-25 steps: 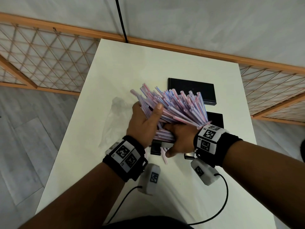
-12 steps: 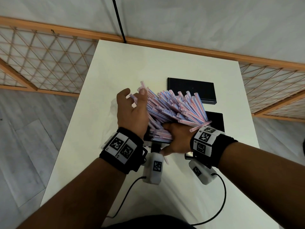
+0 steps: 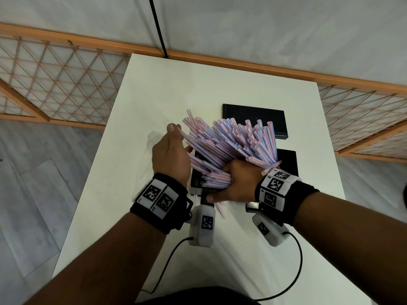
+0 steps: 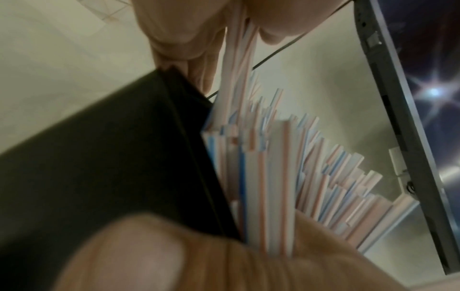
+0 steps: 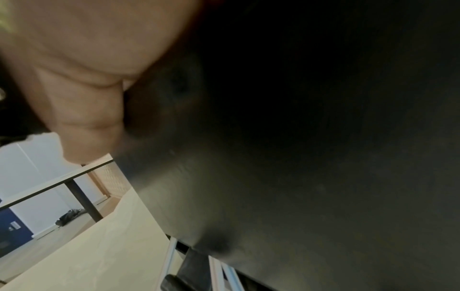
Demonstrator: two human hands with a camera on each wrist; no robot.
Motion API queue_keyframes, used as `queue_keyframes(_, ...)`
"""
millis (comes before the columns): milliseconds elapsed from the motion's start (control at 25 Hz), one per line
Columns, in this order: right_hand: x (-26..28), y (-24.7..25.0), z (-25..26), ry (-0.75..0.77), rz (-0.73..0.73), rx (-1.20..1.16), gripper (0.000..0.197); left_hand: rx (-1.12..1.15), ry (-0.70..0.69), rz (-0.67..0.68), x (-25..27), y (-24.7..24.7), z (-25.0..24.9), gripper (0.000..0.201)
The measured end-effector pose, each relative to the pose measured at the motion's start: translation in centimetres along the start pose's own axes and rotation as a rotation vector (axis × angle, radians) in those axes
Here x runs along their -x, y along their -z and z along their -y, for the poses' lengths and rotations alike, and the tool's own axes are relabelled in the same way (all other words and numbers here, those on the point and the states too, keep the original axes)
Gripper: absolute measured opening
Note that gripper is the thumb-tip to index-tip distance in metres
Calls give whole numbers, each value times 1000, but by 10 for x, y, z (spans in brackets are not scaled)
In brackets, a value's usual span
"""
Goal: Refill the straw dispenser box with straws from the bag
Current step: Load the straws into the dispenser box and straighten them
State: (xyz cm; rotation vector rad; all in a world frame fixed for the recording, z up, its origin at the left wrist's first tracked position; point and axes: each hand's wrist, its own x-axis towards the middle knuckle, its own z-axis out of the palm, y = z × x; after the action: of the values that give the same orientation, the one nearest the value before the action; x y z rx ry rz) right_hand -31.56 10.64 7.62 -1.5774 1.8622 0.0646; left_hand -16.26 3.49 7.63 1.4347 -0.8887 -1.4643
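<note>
A thick bundle of pink-and-blue striped straws [image 3: 231, 146] fans up and to the right out of the black dispenser box [image 3: 287, 160] at the table's middle. My right hand [image 3: 233, 183] grips the bundle's lower end, just over the box. My left hand [image 3: 171, 155] lies with straight fingers against the fan's left edge, thumb pointing up. In the left wrist view the straws [image 4: 261, 177] stand beside the dark box wall [image 4: 112, 167], and a few run between my fingers [image 4: 189, 29]. The right wrist view is mostly filled by the dark box [image 5: 298, 157].
A flat black lid [image 3: 253, 115] lies behind the box. A clear plastic bag [image 3: 152, 139] lies faintly to the left of my left hand. A few loose straws [image 3: 220, 211] lie in front of the box. A wooden lattice rail [image 3: 55, 84] runs behind the white table [image 3: 154, 89].
My left hand has let go of the bundle's lower part and slid up along the fan's left edge, its fingers now straight. The right hand keeps its grip.
</note>
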Motion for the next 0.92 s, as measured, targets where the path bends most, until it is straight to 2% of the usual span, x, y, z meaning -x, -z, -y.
queue_keyframes(80, 1, 2, 1, 16, -13, 17, 49, -22, 25, -9, 2, 0, 1, 45)
queue_keyframes(200, 3, 3, 1, 37, -4, 14, 51, -128, -23, 31, 8, -3, 3, 40)
queue_keyframes(240, 3, 3, 2, 44, 7, 22, 49, -138, -20, 51, 10, -5, 4, 45)
queue_keyframes(320, 3, 2, 4, 80, 5, 41, 49, -110, -20, 79, 11, -7, 8, 73)
queue_keyframes(400, 3, 3, 6, 88, 17, 2, 51, -97, -26, 59, 11, -6, 11, 86)
queue_keyframes(520, 0, 4, 6, 39, 55, -74, 41, -87, -48, 53, 12, -3, 9, 71)
queue_keyframes(720, 2, 1, 9, 93, 39, -42, 48, -82, -35, 88, 16, -5, 12, 34)
queue_keyframes(920, -2, 4, 10, 92, 154, -87, 42, -104, -93, 82, 18, -6, 15, 33)
